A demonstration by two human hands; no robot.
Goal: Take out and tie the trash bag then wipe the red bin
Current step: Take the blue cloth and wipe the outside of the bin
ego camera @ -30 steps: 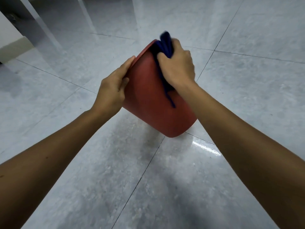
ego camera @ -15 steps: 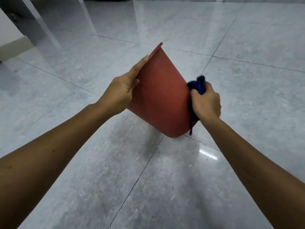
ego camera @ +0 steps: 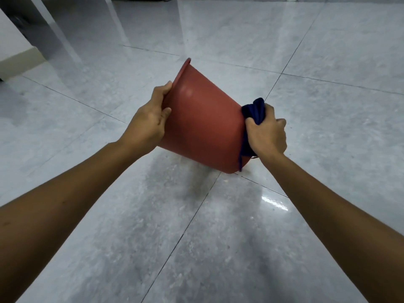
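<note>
The red bin (ego camera: 203,123) is held in the air above the floor, tilted with its open rim pointing away and up to the left and its base toward me. My left hand (ego camera: 150,121) grips the bin's rim on the left side. My right hand (ego camera: 267,132) is closed around a dark blue cloth (ego camera: 254,112) and presses it against the bin's right wall near the base. Part of the cloth hangs down along the bin's lower edge. The bin's inside is hidden. No trash bag is in view.
Glossy grey floor tiles (ego camera: 196,237) with dark grout lines spread all around. A white wall base (ego camera: 19,62) stands at the far left, with a dark opening behind it. A bright light reflection (ego camera: 274,204) lies on the floor at lower right.
My right hand has swept the cloth from the bin's rim down its right wall toward the base. My left hand has shifted its grip on the rim, and the bin has turned slightly.
</note>
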